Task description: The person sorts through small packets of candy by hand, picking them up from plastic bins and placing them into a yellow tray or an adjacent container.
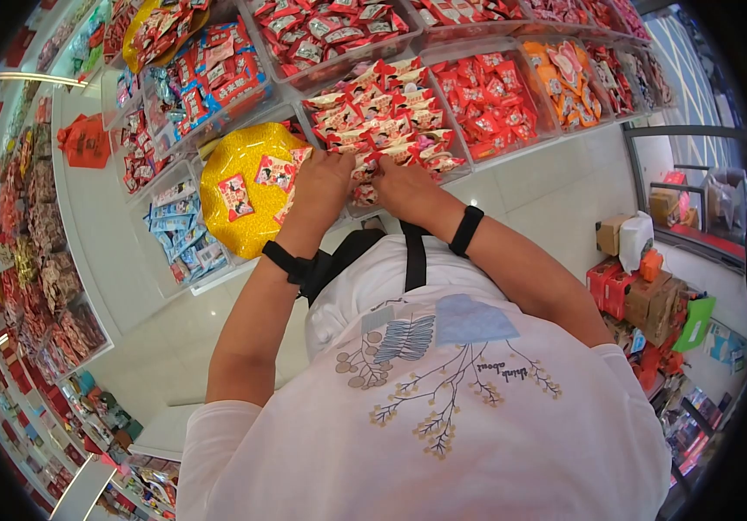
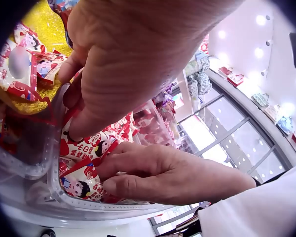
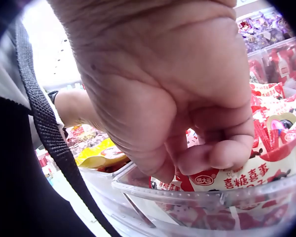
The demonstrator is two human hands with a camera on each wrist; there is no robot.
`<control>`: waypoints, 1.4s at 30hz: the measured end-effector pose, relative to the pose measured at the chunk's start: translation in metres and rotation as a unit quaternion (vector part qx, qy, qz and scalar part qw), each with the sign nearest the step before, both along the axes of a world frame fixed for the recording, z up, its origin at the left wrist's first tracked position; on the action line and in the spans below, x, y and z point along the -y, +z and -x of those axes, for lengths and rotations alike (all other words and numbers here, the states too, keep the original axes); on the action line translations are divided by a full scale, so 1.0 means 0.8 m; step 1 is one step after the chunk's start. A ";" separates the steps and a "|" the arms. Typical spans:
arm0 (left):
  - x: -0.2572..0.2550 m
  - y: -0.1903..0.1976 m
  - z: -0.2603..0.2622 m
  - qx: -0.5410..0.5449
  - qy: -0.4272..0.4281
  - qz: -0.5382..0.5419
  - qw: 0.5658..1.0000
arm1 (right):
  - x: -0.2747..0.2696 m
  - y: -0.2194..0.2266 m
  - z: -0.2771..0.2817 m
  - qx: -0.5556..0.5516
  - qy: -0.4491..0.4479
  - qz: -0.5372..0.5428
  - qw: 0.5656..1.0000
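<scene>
Red-and-cream candy packets [image 1: 379,108] fill a clear plastic box. At its near edge, my left hand [image 1: 323,184] reaches down with curled fingers; in the left wrist view this hand [image 2: 126,64] lies over packets [image 2: 81,148], and whether it grips one is hidden. Just to its right, my right hand [image 1: 412,195] pinches a packet [image 2: 84,180] at its edge, seen from the left wrist. In the right wrist view, the right hand [image 3: 163,94] has bent fingers close above a packet [image 3: 241,177] inside the box rim. A yellow wavy-edged plate [image 1: 226,161] beside the left hand holds several similar packets.
Boxes of red candy [image 1: 488,100], orange packets [image 1: 564,78] and blue-white packets [image 1: 184,227] surround the work area. A red bag [image 1: 85,141] lies on the white counter at left. Cartons [image 1: 654,304] stand on the floor at right.
</scene>
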State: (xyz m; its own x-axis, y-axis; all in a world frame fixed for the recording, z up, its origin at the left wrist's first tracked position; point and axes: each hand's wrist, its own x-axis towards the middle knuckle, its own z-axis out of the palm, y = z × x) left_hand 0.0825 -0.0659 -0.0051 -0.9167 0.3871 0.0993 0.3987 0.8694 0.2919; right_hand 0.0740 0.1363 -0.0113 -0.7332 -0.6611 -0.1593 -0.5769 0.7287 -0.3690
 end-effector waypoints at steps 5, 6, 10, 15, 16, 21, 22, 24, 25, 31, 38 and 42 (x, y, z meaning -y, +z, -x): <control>-0.003 0.003 -0.001 -0.012 -0.006 0.007 1.000 | 0.001 -0.001 0.002 -0.001 0.006 -0.008 1.000; -0.003 0.003 0.000 -0.008 -0.008 0.010 1.000 | 0.001 -0.001 0.003 -0.003 0.008 -0.006 1.000; -0.003 0.008 0.002 0.001 -0.013 0.016 1.000 | 0.000 0.001 0.004 -0.001 0.010 0.002 1.000; 0.002 0.014 0.006 0.042 -0.012 -0.013 0.999 | -0.002 0.006 0.005 0.016 0.002 0.003 1.000; 0.005 0.020 0.007 0.062 -0.013 -0.024 0.998 | -0.002 0.008 0.006 0.023 0.000 0.005 1.000; 0.021 0.030 0.014 0.185 0.050 -0.168 0.967 | -0.007 0.003 0.011 0.051 -0.032 0.031 0.998; 0.023 0.031 0.016 0.230 0.076 -0.205 0.948 | -0.009 0.002 0.013 0.049 -0.043 0.056 0.996; 0.021 0.035 0.015 0.295 0.120 -0.297 0.900 | -0.010 0.006 0.021 0.138 -0.092 0.192 0.967; 0.020 0.035 0.014 0.325 0.141 -0.342 0.870 | -0.009 0.010 0.025 0.182 -0.116 0.258 0.942; 0.017 0.013 0.013 0.355 0.112 -0.377 0.848 | -0.006 0.052 0.047 0.436 -0.244 0.287 0.817; 0.008 0.071 0.026 0.080 0.059 -0.234 0.967 | -0.011 0.037 0.061 0.056 -0.069 0.189 0.978; 0.003 0.059 0.030 0.078 -0.008 -0.093 0.993 | -0.006 0.031 0.062 0.053 -0.039 0.193 0.979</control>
State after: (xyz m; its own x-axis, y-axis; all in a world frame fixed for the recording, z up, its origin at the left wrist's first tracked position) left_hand 0.0582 -0.0683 0.0418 -0.9206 0.3895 0.0278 0.3491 0.7892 0.5052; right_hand 0.0248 0.1411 0.0132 -0.7770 -0.6293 0.0123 -0.4677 0.5642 -0.6804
